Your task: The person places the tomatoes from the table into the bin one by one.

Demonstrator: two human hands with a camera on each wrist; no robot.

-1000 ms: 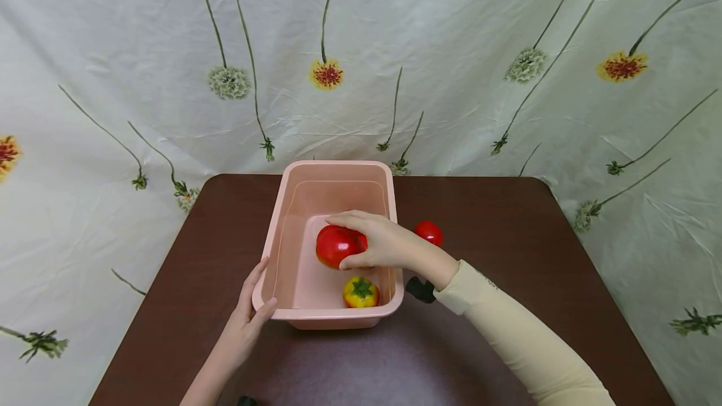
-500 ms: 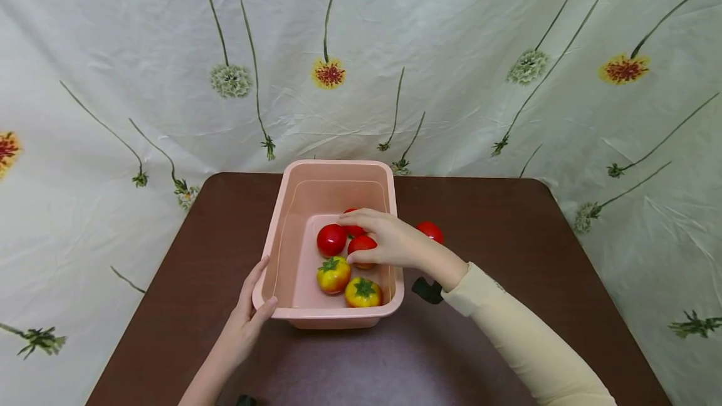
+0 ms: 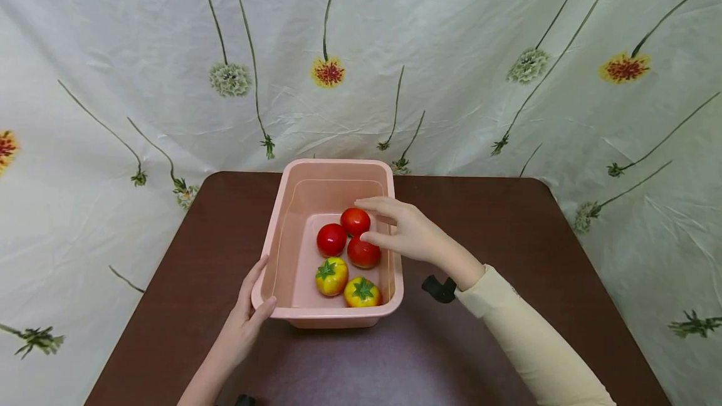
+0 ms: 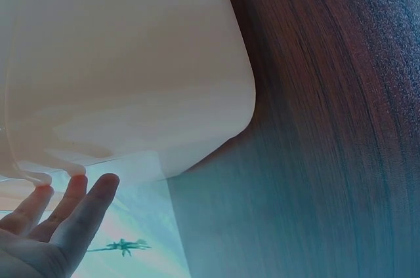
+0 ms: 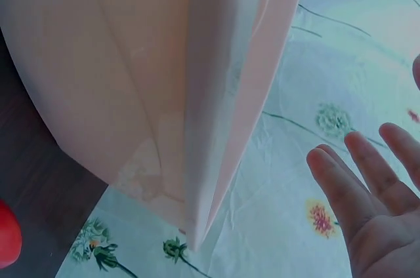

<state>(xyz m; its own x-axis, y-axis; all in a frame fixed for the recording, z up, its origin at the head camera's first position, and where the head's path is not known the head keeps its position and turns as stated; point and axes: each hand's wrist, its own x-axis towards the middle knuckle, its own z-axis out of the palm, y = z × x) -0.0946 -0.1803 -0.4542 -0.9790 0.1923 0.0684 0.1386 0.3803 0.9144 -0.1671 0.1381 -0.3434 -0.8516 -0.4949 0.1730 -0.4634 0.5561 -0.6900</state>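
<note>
A pink plastic tub (image 3: 327,314) stands on the table. In it lie three glossy red tomatoes (image 3: 331,240) and two yellow-red ones (image 3: 331,276), their green leafy tops facing up. My left hand (image 3: 248,306) holds the tub's near left corner, thumb at the near rim and fingers along the left side; in the left wrist view its fingertips (image 4: 105,183) meet the outer wall. Over the right rim hovers my right hand (image 3: 403,230), fingers spread with nothing between them, overlapping the upper red tomatoes. Another red tomato (image 5: 6,235) sits beside the tub in the right wrist view.
The dark brown table (image 3: 496,224) reaches out on both sides of the tub. Behind it hangs a white flower-printed cloth (image 3: 451,49). A black object (image 3: 439,289) shows beside my right wrist.
My right hand has let go of a tomato in the tub, which now lies yellow side up, and has drawn back to the right. My left hand and the tub have stayed put.
</note>
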